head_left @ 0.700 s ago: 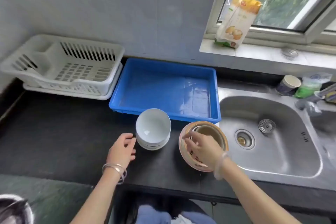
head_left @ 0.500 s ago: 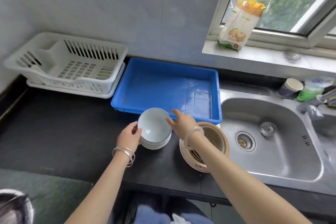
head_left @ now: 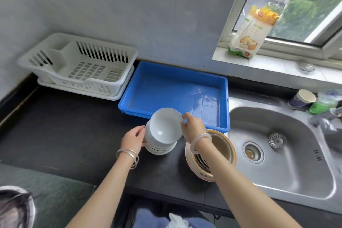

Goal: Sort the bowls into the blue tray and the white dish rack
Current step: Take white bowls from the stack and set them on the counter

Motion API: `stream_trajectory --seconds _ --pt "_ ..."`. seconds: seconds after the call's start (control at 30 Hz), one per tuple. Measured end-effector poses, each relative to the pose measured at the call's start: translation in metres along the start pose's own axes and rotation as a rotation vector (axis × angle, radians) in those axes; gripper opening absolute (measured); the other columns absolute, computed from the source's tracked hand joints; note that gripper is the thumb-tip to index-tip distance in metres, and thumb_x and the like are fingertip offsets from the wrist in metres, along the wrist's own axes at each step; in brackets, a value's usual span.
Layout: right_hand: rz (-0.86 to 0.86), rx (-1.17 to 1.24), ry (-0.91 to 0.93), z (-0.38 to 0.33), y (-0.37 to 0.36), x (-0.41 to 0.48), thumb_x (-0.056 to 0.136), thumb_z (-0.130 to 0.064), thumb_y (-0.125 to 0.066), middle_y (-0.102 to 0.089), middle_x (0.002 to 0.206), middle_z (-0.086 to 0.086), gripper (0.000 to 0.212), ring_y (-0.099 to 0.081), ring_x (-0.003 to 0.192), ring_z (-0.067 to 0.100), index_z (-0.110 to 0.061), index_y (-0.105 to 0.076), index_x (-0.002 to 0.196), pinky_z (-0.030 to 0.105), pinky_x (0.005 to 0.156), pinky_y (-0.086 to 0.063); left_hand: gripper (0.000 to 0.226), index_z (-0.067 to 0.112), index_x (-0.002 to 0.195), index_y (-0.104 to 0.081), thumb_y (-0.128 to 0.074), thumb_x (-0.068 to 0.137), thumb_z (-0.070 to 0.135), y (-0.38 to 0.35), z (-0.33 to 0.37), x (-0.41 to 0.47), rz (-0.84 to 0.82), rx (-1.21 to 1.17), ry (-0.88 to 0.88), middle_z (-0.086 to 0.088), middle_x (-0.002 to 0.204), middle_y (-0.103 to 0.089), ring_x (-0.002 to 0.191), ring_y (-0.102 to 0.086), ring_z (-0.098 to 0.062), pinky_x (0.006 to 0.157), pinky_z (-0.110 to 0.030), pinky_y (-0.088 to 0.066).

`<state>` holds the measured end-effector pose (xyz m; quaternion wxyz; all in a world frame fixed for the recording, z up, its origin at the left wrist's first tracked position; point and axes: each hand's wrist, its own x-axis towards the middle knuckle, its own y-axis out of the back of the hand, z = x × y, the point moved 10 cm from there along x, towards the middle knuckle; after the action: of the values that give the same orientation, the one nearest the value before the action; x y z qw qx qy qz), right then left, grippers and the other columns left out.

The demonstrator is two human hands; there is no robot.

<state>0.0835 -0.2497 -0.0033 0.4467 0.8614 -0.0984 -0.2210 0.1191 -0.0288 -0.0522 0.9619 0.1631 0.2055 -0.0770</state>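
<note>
The dark surface (head_left: 64, 131) is carrying everything. The blue tray (head_left: 181, 69) is lying just beyond the right hand (head_left: 194, 128), the white dish rack (head_left: 88, 84) well beyond the left hand (head_left: 132, 139). The left hand is gripping the white bowl stack (head_left: 159, 149) — the right hand is pinching the tilted top bowl (head_left: 163, 126) by its rim.

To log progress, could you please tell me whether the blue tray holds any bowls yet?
Empty: the blue tray has a bare floor; the white bowls and brown bowls stand on the counter.

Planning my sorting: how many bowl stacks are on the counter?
2: white ceramic bowl stack before the blue plastic tray; tan pink-rimmed bowl stack beside the steel sink.
</note>
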Motion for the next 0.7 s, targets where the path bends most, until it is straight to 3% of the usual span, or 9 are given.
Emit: stream_trajectory --seconds 0.13,0.23,0.33,0.43,0.6,0.7 --pt "0.048 0.114 0.009 0.009 0.022 -0.01 0.095 -0.022 -0.04 -0.066 0.089 0.018 0.019 -0.062 0.076 0.036 -0.012 -0.051 0.107 0.035 0.071 -0.05 0.026 0.015 0.112 -0.063 -0.058 0.088 0.02 -0.004 0.01 0.003 -0.006 0.227 -0.032 -0.006 0.109 -0.065 0.091 -0.066 -0.027 0.086 -0.044 -0.055" --pt "0.078 0.117 0.024 0.012 0.032 -0.014 0.096 -0.022 -0.041 -0.068 0.086 0.016 0.018 -0.061 0.069 0.031 -0.012 -0.051 0.107 0.032 0.069 -0.051 0.024 0.016 0.108 -0.062 -0.061 0.084 0.017 -0.005 0.016 0.004 0.048 0.363 -0.043 -0.005 0.106 -0.062 0.088 -0.065 -0.026 0.083 -0.04 -0.055" --pt "0.085 0.157 0.02 0.017 0.037 -0.017 0.095 -0.02 -0.042 -0.067 0.083 0.017 0.018 -0.06 0.067 0.031 -0.01 -0.051 0.107 0.037 0.07 -0.055 0.016 0.016 0.1 -0.062 -0.057 0.085 0.015 -0.004 0.028 0.0 0.155 0.504 -0.124 -0.004 0.101 -0.06 0.081 -0.057 -0.019 0.069 -0.03 -0.046" --pt "0.082 0.188 0.017 0.022 0.04 -0.021 0.095 -0.021 -0.044 -0.066 0.079 0.014 0.016 -0.062 0.067 0.032 -0.012 -0.051 0.107 0.037 0.068 -0.055 0.013 0.017 0.096 -0.061 -0.052 0.087 0.013 -0.004 0.038 -0.007 0.234 0.525 -0.181 -0.002 0.093 -0.061 0.078 -0.055 -0.019 0.064 -0.03 -0.042" --pt "0.063 0.228 0.019 0.03 0.042 -0.018 0.095 -0.021 -0.044 -0.062 0.07 0.011 0.012 -0.061 0.061 0.029 -0.014 -0.05 0.103 0.038 0.064 -0.056 0.012 0.019 0.088 -0.062 -0.053 0.085 0.011 -0.001 0.037 -0.009 0.276 0.474 -0.127 0.001 0.082 -0.065 0.074 -0.059 -0.017 0.06 -0.028 -0.043" --pt "0.061 0.247 0.041 0.028 0.044 -0.013 0.094 -0.019 -0.044 -0.061 0.065 0.009 0.011 -0.057 0.052 0.024 -0.013 -0.051 0.1 0.032 0.057 -0.053 0.013 0.019 0.084 -0.064 -0.056 0.083 0.01 0.002 0.039 -0.007 0.271 0.417 -0.104 0.002 0.082 -0.068 0.076 -0.061 -0.015 0.062 -0.026 -0.044"
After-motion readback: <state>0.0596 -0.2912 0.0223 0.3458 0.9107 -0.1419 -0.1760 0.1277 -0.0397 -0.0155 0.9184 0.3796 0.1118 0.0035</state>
